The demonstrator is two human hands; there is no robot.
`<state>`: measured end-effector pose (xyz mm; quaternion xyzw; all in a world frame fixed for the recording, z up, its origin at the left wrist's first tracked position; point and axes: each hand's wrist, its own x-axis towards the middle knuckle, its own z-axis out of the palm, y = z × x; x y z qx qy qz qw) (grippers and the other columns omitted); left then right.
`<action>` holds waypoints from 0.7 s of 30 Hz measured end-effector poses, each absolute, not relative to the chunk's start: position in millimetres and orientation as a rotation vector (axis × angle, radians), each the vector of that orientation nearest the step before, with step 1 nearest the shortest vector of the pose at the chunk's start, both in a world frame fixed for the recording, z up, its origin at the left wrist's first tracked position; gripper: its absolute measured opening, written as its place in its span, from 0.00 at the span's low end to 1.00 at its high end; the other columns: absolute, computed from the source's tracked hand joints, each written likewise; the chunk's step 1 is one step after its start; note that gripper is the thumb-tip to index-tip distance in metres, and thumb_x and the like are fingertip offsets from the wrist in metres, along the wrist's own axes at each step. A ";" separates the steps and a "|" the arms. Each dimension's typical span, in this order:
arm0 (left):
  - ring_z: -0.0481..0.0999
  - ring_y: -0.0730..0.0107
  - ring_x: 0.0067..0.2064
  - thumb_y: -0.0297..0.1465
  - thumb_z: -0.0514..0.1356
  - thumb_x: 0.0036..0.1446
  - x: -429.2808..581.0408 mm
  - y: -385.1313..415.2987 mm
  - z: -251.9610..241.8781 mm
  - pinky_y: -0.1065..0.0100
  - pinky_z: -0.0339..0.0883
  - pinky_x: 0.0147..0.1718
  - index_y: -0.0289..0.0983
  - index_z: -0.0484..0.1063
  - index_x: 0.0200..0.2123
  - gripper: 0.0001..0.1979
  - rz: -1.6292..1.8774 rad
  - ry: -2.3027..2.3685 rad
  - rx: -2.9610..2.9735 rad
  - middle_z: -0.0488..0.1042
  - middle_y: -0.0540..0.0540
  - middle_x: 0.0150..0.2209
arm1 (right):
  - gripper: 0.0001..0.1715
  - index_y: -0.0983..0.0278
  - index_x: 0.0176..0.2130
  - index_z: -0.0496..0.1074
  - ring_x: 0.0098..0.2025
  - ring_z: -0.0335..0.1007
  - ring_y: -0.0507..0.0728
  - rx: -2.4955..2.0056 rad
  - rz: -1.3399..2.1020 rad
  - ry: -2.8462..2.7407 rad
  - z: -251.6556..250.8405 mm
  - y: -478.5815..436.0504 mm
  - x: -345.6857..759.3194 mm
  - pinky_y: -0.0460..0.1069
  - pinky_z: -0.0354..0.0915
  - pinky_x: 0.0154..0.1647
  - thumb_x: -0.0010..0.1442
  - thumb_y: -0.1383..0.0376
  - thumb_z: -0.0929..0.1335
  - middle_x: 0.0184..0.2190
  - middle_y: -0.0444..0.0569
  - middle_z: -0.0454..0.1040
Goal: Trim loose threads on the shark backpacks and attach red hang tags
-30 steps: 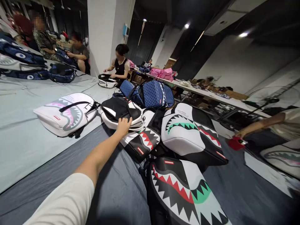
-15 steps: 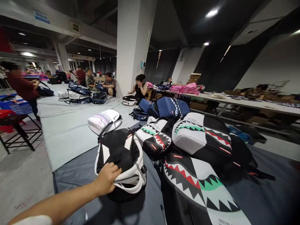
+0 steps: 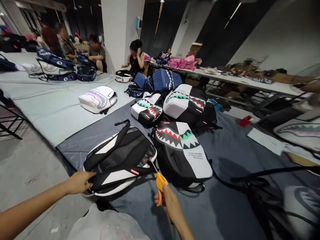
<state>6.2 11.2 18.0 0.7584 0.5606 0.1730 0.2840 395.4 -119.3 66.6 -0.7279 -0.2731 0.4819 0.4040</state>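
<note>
A black-and-white backpack (image 3: 117, 163) lies with its straps and padded back facing up on the dark cloth. My left hand (image 3: 81, 182) is closed on the near left end of it, fingertips partly hidden by the fabric. In my right hand (image 3: 170, 200) is a pair of orange-handled scissors (image 3: 161, 181). Their metal tip points at the right end of the backpack, by a white-edged corner; I cannot tell whether the blades touch it. Just right of it lies a shark-mouth backpack (image 3: 182, 150), printed side up.
More shark-mouth backpacks (image 3: 185, 100) and blue ones (image 3: 162, 80) lie behind. A white backpack (image 3: 97, 99) rests on the pale table (image 3: 57, 110). Several people sit at the far side, near a pillar (image 3: 113, 36). Blurred bags and straps (image 3: 297, 200) are at right.
The backpack under my left hand has been turned and laid flatter, straps up. My right hand has come into view with the scissors. The view has tipped downward and shifted right.
</note>
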 end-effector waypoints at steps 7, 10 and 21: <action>0.65 0.51 0.62 0.38 0.56 0.59 39.8 80.8 8.8 0.52 0.60 0.58 0.38 0.58 0.64 0.31 0.475 1.694 2.113 0.70 0.36 0.59 | 0.37 0.63 0.45 0.70 0.22 0.70 0.55 -1.935 1.286 -1.049 104.4 -81.4 360.4 0.49 0.65 0.24 0.59 0.36 0.58 0.22 0.44 0.72; 0.64 0.49 0.63 0.29 0.52 0.60 41.5 88.3 -6.9 0.46 0.52 0.62 0.34 0.59 0.63 0.27 0.479 1.664 2.077 0.68 0.33 0.60 | 0.33 0.63 0.39 0.70 0.20 0.69 0.54 -2.025 1.224 -1.253 117.8 -49.1 359.6 0.47 0.62 0.22 0.63 0.40 0.56 0.19 0.43 0.71; 0.81 0.61 0.36 0.55 0.49 0.61 20.1 100.7 -23.9 0.63 0.76 0.37 0.32 0.74 0.41 0.31 0.412 1.119 0.683 0.80 0.33 0.41 | 0.38 0.75 0.45 0.72 0.31 0.73 0.49 -2.395 0.964 -1.763 121.5 67.6 323.4 0.42 0.57 0.31 0.65 0.44 0.57 0.31 0.53 0.77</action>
